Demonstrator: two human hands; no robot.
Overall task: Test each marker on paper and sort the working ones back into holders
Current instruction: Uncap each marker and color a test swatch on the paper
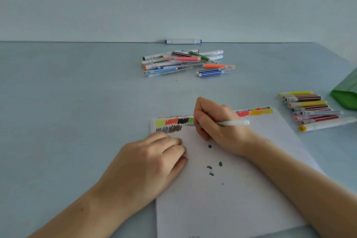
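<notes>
Left hand [154, 160] curled, knuckles pinning paper [231, 199] edge, holding nothing I can see; if it lifts, paper slides | right hand [218, 127] fingers pinch pen [222, 123], tip on paper beside swatches [170, 128]; may overlap them | beyond paper: untested pile [185, 62] could mix with sorted row [313, 110].

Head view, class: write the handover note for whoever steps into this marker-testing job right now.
Right hand grips a pale pen, tip at the second row of swatches on the paper.
Left hand rests curled on the paper's left edge, steadying it.
Done: swatch rows along the paper's top; a group of markers lies right of the paper.
Left: the far pile, the lone marker by the wall; holder sorting.
</notes>
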